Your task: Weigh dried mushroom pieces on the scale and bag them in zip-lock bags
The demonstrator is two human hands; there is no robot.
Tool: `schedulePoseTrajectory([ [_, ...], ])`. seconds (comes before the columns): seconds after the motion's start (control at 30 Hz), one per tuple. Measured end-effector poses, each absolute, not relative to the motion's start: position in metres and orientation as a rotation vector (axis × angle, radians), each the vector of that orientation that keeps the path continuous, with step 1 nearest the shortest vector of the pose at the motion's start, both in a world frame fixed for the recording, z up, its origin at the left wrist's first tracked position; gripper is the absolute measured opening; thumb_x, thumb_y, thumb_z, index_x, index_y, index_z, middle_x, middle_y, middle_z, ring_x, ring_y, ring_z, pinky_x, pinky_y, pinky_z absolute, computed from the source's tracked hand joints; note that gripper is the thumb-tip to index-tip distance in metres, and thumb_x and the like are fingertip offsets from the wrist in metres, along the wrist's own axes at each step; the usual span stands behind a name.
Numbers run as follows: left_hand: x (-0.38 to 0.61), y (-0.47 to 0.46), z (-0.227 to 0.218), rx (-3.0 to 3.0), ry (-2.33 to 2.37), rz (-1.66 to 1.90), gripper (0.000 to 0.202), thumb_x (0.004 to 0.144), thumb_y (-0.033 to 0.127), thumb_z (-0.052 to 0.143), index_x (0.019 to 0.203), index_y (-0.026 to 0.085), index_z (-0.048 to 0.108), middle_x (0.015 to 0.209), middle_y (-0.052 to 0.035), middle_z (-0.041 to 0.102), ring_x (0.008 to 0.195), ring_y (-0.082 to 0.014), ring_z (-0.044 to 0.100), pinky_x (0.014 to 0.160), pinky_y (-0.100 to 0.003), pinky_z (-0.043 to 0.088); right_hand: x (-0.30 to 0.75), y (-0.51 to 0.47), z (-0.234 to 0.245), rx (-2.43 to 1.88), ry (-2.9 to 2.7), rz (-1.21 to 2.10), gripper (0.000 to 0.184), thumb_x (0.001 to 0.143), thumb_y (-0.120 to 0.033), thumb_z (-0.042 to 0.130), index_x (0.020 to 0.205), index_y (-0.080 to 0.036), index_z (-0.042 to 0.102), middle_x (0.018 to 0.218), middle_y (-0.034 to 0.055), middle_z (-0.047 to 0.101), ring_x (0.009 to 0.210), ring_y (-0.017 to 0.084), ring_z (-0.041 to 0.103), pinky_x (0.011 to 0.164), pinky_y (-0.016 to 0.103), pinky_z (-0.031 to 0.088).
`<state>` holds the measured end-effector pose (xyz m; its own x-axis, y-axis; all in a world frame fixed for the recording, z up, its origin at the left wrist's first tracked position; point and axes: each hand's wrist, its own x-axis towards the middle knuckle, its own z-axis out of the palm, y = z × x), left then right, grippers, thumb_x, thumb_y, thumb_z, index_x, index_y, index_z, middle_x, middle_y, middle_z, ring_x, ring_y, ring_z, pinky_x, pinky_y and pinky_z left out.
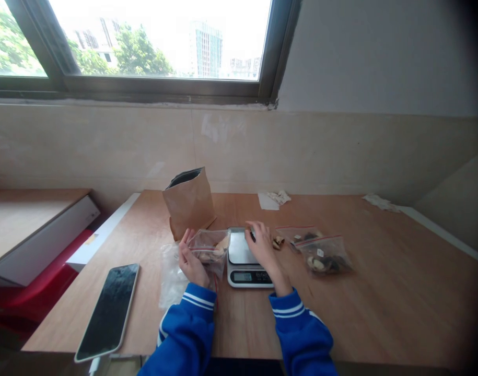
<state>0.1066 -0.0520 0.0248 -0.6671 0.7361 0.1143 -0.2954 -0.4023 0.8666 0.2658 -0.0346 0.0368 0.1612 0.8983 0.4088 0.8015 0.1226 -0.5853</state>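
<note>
My left hand [191, 261] grips a clear zip bag [211, 248] with pale pieces inside, held up beside a small kitchen scale [242, 258]. My right hand [262, 245] reaches across the right edge of the scale's steel platform, fingers curled near its far corner; whether they pinch anything is unclear. The scale's display faces me. A few loose pieces [278, 242] lie just right of that hand. Both arms wear blue sleeves with white stripes.
A brown paper bag [189, 201] stands open behind the scale. Two filled zip bags [321, 253] lie to the right, empty clear bags [170, 279] to the left, a phone [109, 310] at front left. Crumpled paper [276, 198] lies near the wall.
</note>
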Motion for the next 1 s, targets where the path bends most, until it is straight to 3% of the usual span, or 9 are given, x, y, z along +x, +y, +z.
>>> schedulePoseTrajectory([
  [0.23, 0.105, -0.048, 0.025, 0.517, 1.048, 2.068, 0.050, 0.090, 0.057, 0.038, 0.120, 0.024, 0.060, 0.119, -0.0114, 0.064, 0.104, -0.0206, 0.064, 0.089, -0.038, 0.051, 0.284, -0.033, 0.014, -1.743, -1.772, 0.195, 0.035, 0.081, -0.017, 0.052, 0.115, -0.021, 0.061, 0.113, 0.0102, 0.064, 0.109, 0.028, 0.055, 0.093, 0.045, 0.037],
  [0.4, 0.109, -0.048, 0.028, 0.496, 0.979, 2.010, 0.053, 0.088, 0.059, 0.041, 0.124, 0.023, 0.057, 0.121, -0.0133, 0.062, 0.105, -0.0229, 0.063, 0.085, -0.038, 0.053, 0.273, -0.043, 0.057, -1.432, -1.518, 0.443, 0.032, 0.085, -0.032, 0.053, 0.113, -0.018, 0.062, 0.106, 0.0099, 0.067, 0.094, 0.022, 0.061, 0.084, 0.037, 0.047],
  [0.5, 0.115, -0.051, 0.032, 0.489, 0.967, 1.971, 0.056, 0.087, 0.059, 0.043, 0.127, 0.021, 0.055, 0.121, -0.0148, 0.063, 0.102, -0.0237, 0.064, 0.084, -0.038, 0.053, 0.258, -0.050, 0.095, -1.185, -1.669, 0.683, 0.036, 0.091, -0.042, 0.047, 0.117, -0.021, 0.061, 0.109, 0.0077, 0.067, 0.093, 0.019, 0.062, 0.082, 0.032, 0.048],
  [0.67, 0.119, -0.059, 0.036, 0.434, 1.007, 1.930, 0.056, 0.087, 0.060, 0.042, 0.128, 0.023, 0.054, 0.119, -0.0135, 0.064, 0.094, -0.0217, 0.067, 0.077, -0.036, 0.055, 0.242, -0.061, 0.129, -1.249, -1.959, 0.526, 0.038, 0.090, -0.042, 0.051, 0.124, -0.026, 0.057, 0.101, 0.0043, 0.063, 0.096, 0.019, 0.059, 0.095, 0.043, 0.040],
  [0.83, 0.117, -0.066, 0.045, 0.417, 1.024, 1.919, 0.055, 0.088, 0.059, 0.040, 0.131, 0.026, 0.051, 0.122, -0.0116, 0.062, 0.098, -0.0206, 0.066, 0.081, -0.035, 0.054, 0.253, -0.090, 0.110, -1.326, -1.735, 0.507, 0.031, 0.094, -0.040, 0.044, 0.116, -0.024, 0.059, 0.110, 0.0072, 0.057, 0.100, 0.020, 0.057, 0.091, 0.037, 0.045],
  [1.0, 0.130, -0.089, 0.064, 0.516, 0.962, 1.891, 0.057, 0.090, 0.060, 0.034, 0.136, 0.028, 0.045, 0.136, -0.0099, 0.053, 0.117, -0.0231, 0.057, 0.090, -0.037, 0.051, 0.245, -0.123, 0.080, -1.376, -1.602, 0.593, 0.056, 0.084, -0.049, 0.057, 0.131, -0.020, 0.045, 0.124, 0.0119, 0.054, 0.111, 0.025, 0.054, 0.094, 0.040, 0.047],
])
